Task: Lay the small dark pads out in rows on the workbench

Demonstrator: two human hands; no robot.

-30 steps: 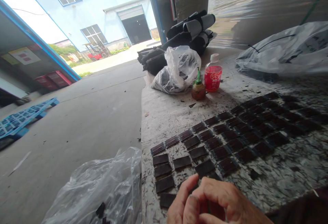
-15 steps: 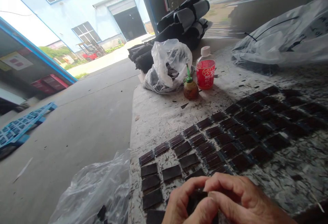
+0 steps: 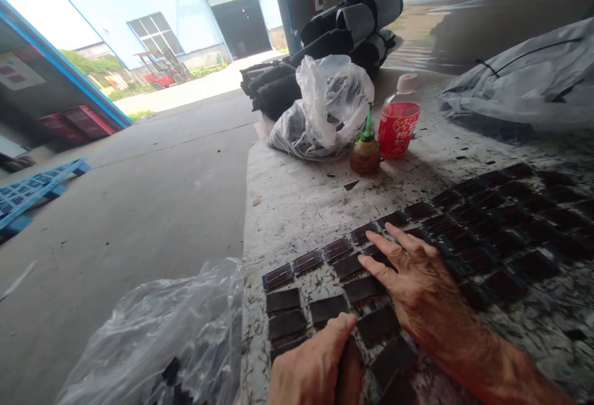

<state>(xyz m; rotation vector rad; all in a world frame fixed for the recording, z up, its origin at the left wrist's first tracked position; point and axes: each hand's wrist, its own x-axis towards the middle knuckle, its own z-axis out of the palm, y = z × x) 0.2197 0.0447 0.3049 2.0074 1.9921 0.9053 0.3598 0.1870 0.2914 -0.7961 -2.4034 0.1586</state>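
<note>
Over the rows of small dark rectangular pieces, my right hand [image 3: 420, 290] reaches forward with its fingers spread. Its fingertips are at the film-edged dark pieces [image 3: 337, 248] in the far rows; whether they press on one I cannot tell. Lower down, my left hand [image 3: 313, 362] is closed, the index finger laid over the thumb. Anything inside that grip is hidden. Around the left hand lie plain matte black rectangles [image 3: 328, 310], flat and slightly apart on the pale, scrap-strewn table [image 3: 288, 207].
Farther back stand a squat oil bottle with a green nozzle [image 3: 365, 156], a red-labelled drink bottle [image 3: 400, 123] and a white plastic bag of scraps [image 3: 320, 120]. Black rolls [image 3: 357, 21] are stacked behind. Clear plastic sheeting [image 3: 185, 318] hangs by the table's left edge.
My hands were together at the near edge, fingertips meeting. Now they are apart: the right has reached forward over the rows with fingers spread, the left stays low. The view has shifted slightly.
</note>
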